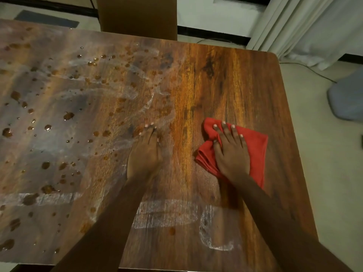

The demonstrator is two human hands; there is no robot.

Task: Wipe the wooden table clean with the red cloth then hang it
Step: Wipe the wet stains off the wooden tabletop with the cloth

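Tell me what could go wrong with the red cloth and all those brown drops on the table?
1. The flat left hand rests at the edge of the streaky wet patch on the brown wooden table; it might slip or smear the mess.
2. Many brown droplets sit far left of the folded red cloth under the right hand; some could get missed.
3. The cloth lies near the table's right edge, so a wide swipe might push it off.

Glossy wood table point(225, 79) (wet), soft cloth point(255, 146)

crumpled red cloth point(255, 146) lying on right side of wooden table point(225, 75), left half spotted with brown droplets point(68, 116), white smears point(167, 214)
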